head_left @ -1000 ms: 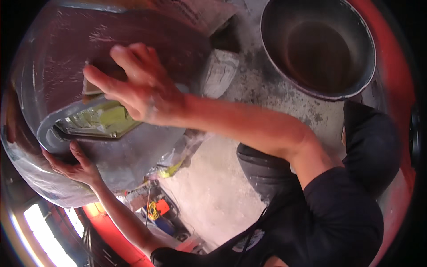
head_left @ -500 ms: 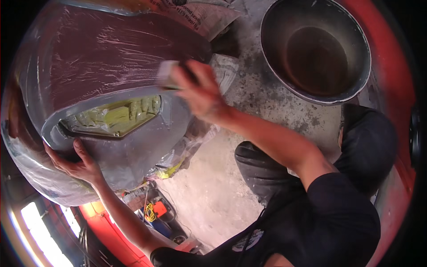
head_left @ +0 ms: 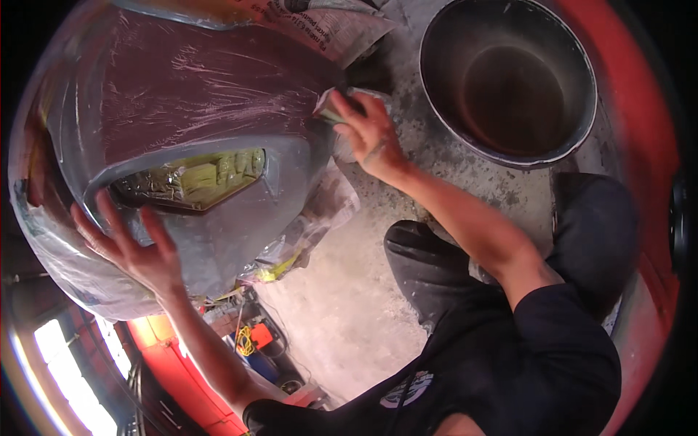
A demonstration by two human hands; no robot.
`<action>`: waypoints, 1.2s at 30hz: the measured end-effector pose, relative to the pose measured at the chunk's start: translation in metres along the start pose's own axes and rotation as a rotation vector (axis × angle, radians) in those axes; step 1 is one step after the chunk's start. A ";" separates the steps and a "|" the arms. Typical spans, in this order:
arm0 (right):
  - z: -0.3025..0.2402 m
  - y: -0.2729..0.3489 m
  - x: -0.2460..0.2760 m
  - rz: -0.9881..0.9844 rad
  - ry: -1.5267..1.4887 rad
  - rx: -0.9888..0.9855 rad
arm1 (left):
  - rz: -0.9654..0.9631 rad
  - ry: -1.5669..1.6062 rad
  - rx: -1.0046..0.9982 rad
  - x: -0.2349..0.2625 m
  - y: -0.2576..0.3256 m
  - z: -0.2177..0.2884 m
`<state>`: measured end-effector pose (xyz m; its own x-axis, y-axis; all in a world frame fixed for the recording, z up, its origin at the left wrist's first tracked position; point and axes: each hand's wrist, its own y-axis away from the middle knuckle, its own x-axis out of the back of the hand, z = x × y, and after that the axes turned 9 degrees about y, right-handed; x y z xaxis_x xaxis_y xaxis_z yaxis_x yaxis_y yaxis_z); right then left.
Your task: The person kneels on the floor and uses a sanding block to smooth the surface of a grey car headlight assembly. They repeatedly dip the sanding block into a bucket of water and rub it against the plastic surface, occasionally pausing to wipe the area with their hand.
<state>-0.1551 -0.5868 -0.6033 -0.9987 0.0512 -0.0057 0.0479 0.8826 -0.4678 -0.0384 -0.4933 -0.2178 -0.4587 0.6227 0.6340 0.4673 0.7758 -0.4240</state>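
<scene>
In front of me on the left is a large curved car body panel (head_left: 211, 80), dull maroon with a grey band, its surface streaked with pale wet marks. A recess (head_left: 203, 182) in its grey part is lined with yellowish-green masking. My right hand (head_left: 376, 142) grips a pale sanding block (head_left: 329, 109) at the panel's right edge; its underside is hidden. Below the recess, my left hand (head_left: 142, 251) has its fingers spread beside the grey area, slightly blurred. Whether its fingertips touch the panel I cannot tell.
A dark basin (head_left: 445, 87) with murky liquid stands on the stained concrete floor (head_left: 342, 291) to the right. Newspaper (head_left: 356, 33) and clear plastic sheeting (head_left: 80, 280) cover parts around the panel. An orange item (head_left: 261, 334) and yellow cord lie low behind it. A red surface (head_left: 625, 73) curves along the right.
My right hand has swept right with the sanding block, from the maroon surface to the panel's edge. My left hand has shifted slightly right, its fingers now raised and more spread.
</scene>
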 end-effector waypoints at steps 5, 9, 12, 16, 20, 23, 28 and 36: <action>0.005 -0.017 0.059 -0.029 -0.153 -0.085 | -0.492 -0.271 -0.069 -0.060 -0.025 0.091; 0.019 -0.053 0.086 0.181 -0.189 -0.029 | -0.694 -0.174 -0.149 -0.105 0.013 0.143; 0.015 -0.075 0.124 0.189 -0.143 -0.072 | -0.812 -0.148 -0.211 -0.137 0.049 0.180; 0.024 -0.074 0.128 0.218 -0.101 -0.090 | -0.982 -0.134 -0.235 -0.156 0.064 0.202; 0.024 -0.069 0.119 0.155 -0.177 -0.155 | -0.900 -0.115 -0.226 -0.141 0.063 0.186; 0.026 -0.072 0.123 0.173 -0.226 -0.222 | -0.778 -0.172 -0.149 -0.109 0.033 0.163; 0.035 -0.067 0.119 0.214 -0.222 -0.206 | -0.598 -0.305 -0.066 -0.077 0.009 0.134; 0.035 -0.068 0.117 0.229 -0.219 -0.211 | -0.880 -0.169 -0.197 -0.129 0.063 0.184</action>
<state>-0.2761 -0.6573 -0.6027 -0.9410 0.1776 -0.2881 0.2505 0.9379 -0.2401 -0.0888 -0.5063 -0.4454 -0.8072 -0.1660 0.5665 0.0104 0.9555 0.2949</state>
